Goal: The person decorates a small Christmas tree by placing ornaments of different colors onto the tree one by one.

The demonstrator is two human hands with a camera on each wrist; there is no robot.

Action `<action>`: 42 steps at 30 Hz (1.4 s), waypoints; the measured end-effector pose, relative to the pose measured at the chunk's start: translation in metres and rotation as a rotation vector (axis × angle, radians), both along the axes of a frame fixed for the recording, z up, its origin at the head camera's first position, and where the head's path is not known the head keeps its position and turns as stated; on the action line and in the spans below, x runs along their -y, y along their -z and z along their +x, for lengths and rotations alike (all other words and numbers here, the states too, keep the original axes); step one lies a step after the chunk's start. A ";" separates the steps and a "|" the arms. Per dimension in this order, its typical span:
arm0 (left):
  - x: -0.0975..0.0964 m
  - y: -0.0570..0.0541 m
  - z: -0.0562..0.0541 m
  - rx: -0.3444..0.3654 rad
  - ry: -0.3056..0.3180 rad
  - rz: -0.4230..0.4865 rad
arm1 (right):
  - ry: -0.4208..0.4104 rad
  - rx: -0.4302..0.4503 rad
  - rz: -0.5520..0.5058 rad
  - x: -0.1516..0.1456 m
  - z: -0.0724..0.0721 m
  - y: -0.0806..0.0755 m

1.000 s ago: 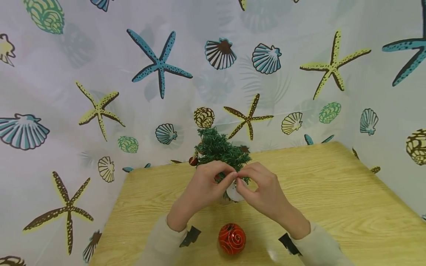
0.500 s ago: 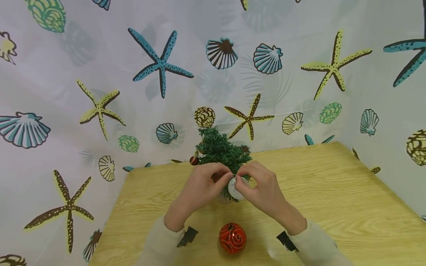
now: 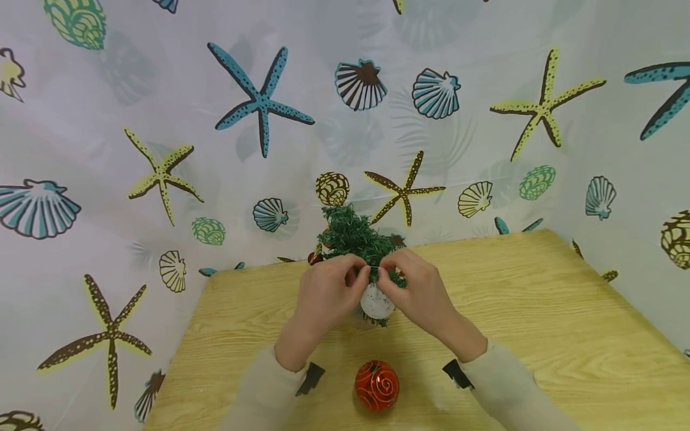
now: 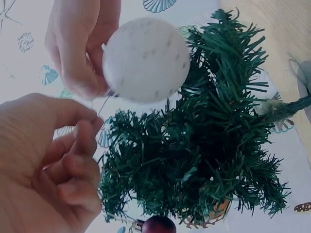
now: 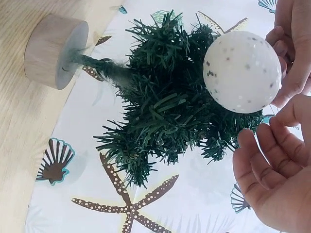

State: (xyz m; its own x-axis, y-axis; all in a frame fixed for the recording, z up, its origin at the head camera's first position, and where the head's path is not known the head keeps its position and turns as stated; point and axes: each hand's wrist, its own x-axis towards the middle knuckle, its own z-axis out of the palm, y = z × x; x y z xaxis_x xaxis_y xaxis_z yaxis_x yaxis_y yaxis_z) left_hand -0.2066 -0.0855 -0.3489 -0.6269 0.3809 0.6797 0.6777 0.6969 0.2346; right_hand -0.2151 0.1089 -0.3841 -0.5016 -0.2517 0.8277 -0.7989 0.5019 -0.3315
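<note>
A white speckled bauble (image 3: 377,302) hangs below my two hands, in front of a small green artificial Christmas tree (image 3: 353,236). Between the fingertips a thin thread (image 3: 374,267) is stretched. My left hand (image 3: 329,293) pinches one side of it with thumb and forefinger; my right hand (image 3: 420,287) pinches the other side. The left wrist view shows the thread (image 4: 101,104) running from the fingers toward the top of the bauble (image 4: 146,60). In the right wrist view the bauble (image 5: 242,73) overlaps the tree's branches (image 5: 170,92).
On the wooden table (image 3: 512,311) lies a red bauble (image 3: 377,386) with swirls, nearer than the tree. A small dark red bauble (image 4: 159,225) hangs on the tree. The tree stands on a round wooden base (image 5: 56,51). Behind rises a shell-and-starfish curtain (image 3: 345,131).
My fingertips have moved from touching each other to a small gap, with the thread now showing between them. The white bauble is now in fuller view. The red bauble has stayed put.
</note>
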 end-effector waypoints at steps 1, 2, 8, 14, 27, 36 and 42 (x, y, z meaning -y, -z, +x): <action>-0.002 0.000 0.000 -0.029 -0.025 0.000 | 0.005 0.009 0.005 0.000 -0.001 -0.001; -0.003 0.000 -0.001 -0.056 -0.047 -0.001 | 0.009 0.016 0.010 0.000 -0.003 -0.001; -0.008 0.000 -0.005 -0.142 -0.144 0.003 | 0.046 0.064 0.052 0.002 -0.009 -0.008; -0.012 0.002 -0.008 -0.123 -0.201 0.013 | 0.084 0.095 0.118 0.003 -0.012 -0.012; -0.015 0.002 -0.011 -0.167 -0.242 -0.044 | 0.169 0.114 0.188 0.005 -0.016 -0.016; -0.013 0.006 -0.009 -0.189 -0.245 -0.084 | 0.171 0.174 0.226 0.007 -0.014 -0.016; -0.012 0.007 -0.008 -0.187 -0.228 -0.099 | 0.145 0.179 0.236 0.007 -0.012 -0.013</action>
